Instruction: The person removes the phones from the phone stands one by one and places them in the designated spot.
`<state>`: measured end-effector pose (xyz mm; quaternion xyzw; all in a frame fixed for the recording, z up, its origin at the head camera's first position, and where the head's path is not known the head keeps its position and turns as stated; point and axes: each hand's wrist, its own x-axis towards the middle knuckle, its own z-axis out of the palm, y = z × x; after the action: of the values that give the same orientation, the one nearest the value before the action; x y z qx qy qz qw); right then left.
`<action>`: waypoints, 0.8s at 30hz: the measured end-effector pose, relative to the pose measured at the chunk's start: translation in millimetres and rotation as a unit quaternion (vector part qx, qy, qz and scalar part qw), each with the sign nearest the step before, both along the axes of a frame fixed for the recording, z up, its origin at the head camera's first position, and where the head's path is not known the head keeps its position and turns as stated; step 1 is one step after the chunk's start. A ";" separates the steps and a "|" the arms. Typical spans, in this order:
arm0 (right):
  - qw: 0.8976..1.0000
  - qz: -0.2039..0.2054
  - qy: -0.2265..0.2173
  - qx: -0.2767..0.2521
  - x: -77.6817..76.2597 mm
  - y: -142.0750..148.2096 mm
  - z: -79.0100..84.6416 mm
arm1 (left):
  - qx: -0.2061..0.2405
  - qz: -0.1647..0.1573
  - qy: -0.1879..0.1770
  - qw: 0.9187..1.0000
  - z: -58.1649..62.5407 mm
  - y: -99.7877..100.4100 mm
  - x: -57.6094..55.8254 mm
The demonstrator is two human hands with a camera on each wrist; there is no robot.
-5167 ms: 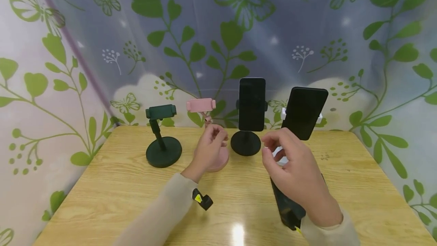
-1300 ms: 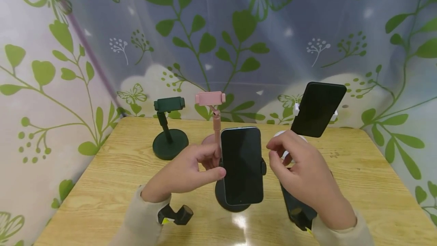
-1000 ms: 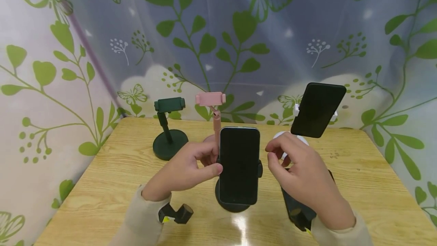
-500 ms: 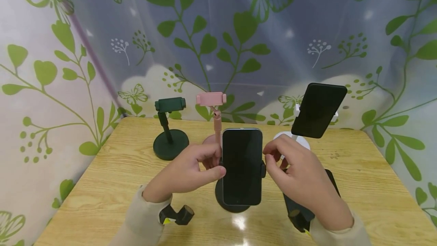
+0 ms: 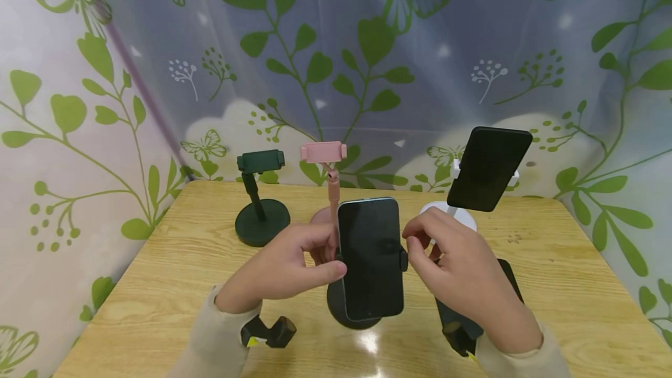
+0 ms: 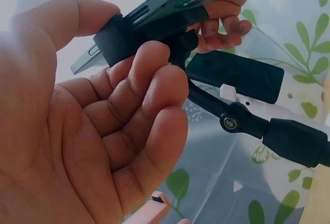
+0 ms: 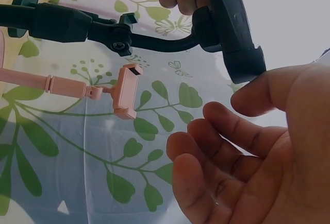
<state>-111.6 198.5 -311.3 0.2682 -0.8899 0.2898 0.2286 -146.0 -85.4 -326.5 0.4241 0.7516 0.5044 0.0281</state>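
Note:
In the head view a phone [image 5: 370, 258] sits upright, slightly tilted, in the clamp of a black phone stand [image 5: 336, 306] at the front middle of the table. My left hand [image 5: 289, 262] pinches the left end of that clamp, thumb in front and fingers curled behind. The left wrist view shows the thumb on the clamp end [image 6: 114, 39] and the stand's bent arm [image 6: 206, 94] beyond. My right hand [image 5: 462, 270] hovers at the clamp's right end [image 5: 403, 260], fingers loosely bent. In the right wrist view its thumb lies right beside the clamp [image 7: 234, 33], with nothing held.
Behind stand a dark green phone stand [image 5: 261, 221] and a pink one [image 5: 324, 152], both with bare clamps. A white stand [image 5: 464, 217] at the back right carries another phone [image 5: 489, 169]. A flat black phone-like slab [image 5: 510, 279] lies partly under my right hand.
The black stand with its phone has come forward from the back row, and my left hand now grips its clamp. Lately the phone has only shifted and tilted slightly.

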 end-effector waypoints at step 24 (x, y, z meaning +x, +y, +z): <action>1.000 -0.002 -0.006 0.005 1.1 -4.4 -1.6 | -0.018 -0.017 -0.016 1.000 -3.1 -6.3 -4.2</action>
<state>-110.5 194.1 -312.9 0.2659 -0.8933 0.2862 0.2223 -150.2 -91.6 -329.5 0.4283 0.7523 0.4974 0.0564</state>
